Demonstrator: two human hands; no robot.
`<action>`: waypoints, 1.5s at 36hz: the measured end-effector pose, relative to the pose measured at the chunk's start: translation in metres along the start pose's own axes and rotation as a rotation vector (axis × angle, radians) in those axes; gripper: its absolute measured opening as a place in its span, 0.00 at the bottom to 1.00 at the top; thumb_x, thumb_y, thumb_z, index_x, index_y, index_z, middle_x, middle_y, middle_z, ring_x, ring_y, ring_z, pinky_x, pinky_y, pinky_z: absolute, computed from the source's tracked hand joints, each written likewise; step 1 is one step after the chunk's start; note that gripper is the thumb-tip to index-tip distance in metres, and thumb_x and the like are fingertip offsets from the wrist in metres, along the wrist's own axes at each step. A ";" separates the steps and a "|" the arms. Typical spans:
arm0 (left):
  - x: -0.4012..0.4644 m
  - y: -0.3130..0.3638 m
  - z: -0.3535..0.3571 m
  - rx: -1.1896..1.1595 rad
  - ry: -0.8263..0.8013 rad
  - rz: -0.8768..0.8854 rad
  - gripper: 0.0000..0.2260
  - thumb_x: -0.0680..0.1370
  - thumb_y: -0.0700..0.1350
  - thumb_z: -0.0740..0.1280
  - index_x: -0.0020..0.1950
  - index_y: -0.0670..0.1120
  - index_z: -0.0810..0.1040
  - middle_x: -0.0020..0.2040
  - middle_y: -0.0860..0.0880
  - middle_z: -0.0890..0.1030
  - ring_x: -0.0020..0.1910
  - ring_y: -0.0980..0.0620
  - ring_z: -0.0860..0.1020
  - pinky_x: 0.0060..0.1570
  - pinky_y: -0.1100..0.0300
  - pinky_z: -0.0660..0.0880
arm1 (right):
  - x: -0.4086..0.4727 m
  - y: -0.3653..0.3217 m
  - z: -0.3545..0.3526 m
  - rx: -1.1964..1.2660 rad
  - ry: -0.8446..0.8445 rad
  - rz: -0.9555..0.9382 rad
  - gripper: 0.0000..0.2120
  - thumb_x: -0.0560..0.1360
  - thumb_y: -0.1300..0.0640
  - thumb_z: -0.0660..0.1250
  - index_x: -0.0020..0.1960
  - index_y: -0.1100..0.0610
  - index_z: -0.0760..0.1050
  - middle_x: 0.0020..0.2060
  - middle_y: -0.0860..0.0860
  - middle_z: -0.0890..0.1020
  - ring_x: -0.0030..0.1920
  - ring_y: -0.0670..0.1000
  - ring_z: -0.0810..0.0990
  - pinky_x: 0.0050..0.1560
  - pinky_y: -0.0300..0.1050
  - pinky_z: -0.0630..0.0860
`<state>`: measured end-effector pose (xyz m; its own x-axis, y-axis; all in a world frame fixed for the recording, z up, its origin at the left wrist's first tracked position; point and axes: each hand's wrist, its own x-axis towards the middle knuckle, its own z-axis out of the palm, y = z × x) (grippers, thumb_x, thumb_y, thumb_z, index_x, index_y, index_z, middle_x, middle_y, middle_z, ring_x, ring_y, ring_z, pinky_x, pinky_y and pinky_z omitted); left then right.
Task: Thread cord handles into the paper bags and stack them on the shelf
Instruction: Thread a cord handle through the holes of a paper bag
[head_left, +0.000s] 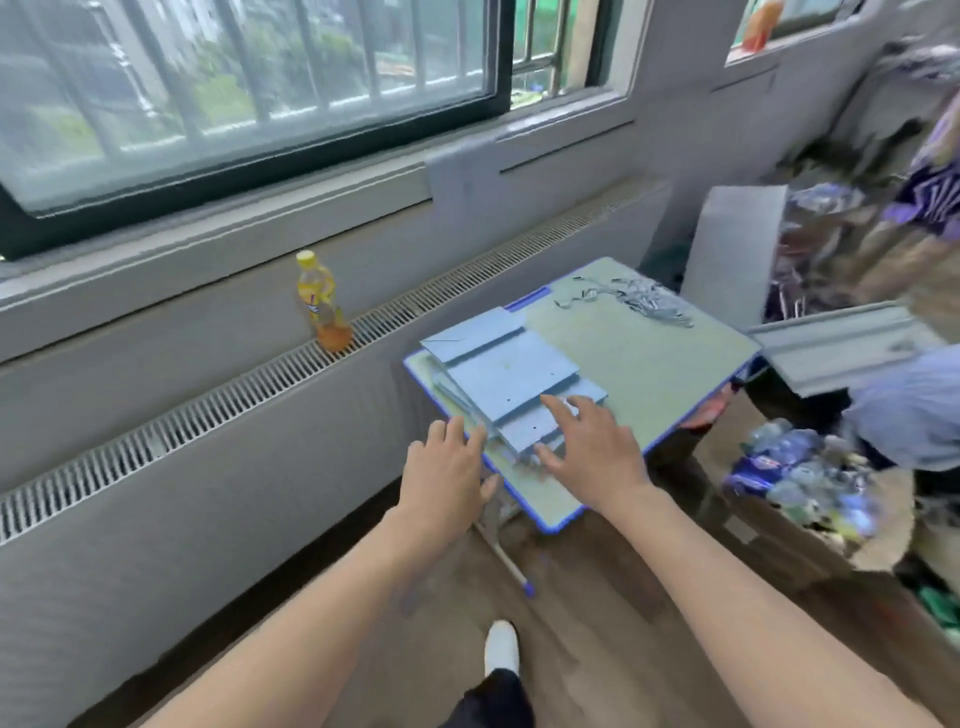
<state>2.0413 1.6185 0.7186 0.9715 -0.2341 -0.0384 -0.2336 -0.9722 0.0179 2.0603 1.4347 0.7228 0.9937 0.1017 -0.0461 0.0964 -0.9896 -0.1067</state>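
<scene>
Room: grey wall with a big dark-framed window, long slatted grey radiator cover (249, 384) under it, wood-look floor. Frame is motion-blurred.
Table: small pale-green desk with blue edging (639, 364), set at an angle near the radiator cover.
Bags: fanned stack of flat light-blue paper bags (509, 379) on the desk's left side, running from mid-desk towards the near-left corner; small punched holes visible in the top ones.
Cords: loose heap of grey cord handles (634, 301) at the desk's far-right corner, well apart from the stack.
Left hand (447, 467): relaxed, fingers nearly straight, at the desk's left edge, fingertips at the near end of the stack; holds nothing.
Right hand (592, 447): fingers spread and straight, lying on the near end of the stack; gripping nothing.
Bottle: yellow-capped plastic bottle of orange drink (322, 301) upright on the radiator cover, left of the desk.
Right side: blurred purple and blue clutter; can't identify it.
Bottom: white shoe (501, 647) on the floor.
</scene>
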 end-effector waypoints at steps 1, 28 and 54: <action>0.014 0.007 0.004 0.000 -0.012 0.007 0.27 0.79 0.61 0.58 0.73 0.48 0.62 0.67 0.47 0.67 0.66 0.45 0.66 0.54 0.52 0.70 | 0.008 0.011 0.001 -0.002 -0.004 0.011 0.31 0.78 0.38 0.59 0.78 0.45 0.54 0.73 0.52 0.64 0.69 0.55 0.68 0.60 0.52 0.71; 0.252 0.050 0.118 -0.019 -0.378 -0.149 0.10 0.82 0.48 0.59 0.60 0.45 0.68 0.55 0.46 0.71 0.53 0.44 0.73 0.39 0.53 0.68 | 0.206 0.179 0.053 -0.051 -0.249 -0.214 0.29 0.80 0.40 0.55 0.78 0.44 0.51 0.74 0.52 0.60 0.69 0.56 0.66 0.60 0.52 0.68; 0.329 0.213 -0.023 -0.161 0.490 -0.344 0.10 0.75 0.39 0.57 0.44 0.40 0.78 0.29 0.48 0.72 0.22 0.45 0.72 0.21 0.63 0.61 | 0.298 0.256 -0.039 1.165 -0.401 -0.323 0.22 0.80 0.48 0.63 0.73 0.44 0.62 0.55 0.43 0.81 0.42 0.46 0.85 0.50 0.53 0.79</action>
<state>2.3122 1.3341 0.7328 0.9051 0.1605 0.3937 0.0683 -0.9689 0.2380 2.3835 1.2079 0.7200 0.8281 0.5455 -0.1289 0.0211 -0.2601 -0.9653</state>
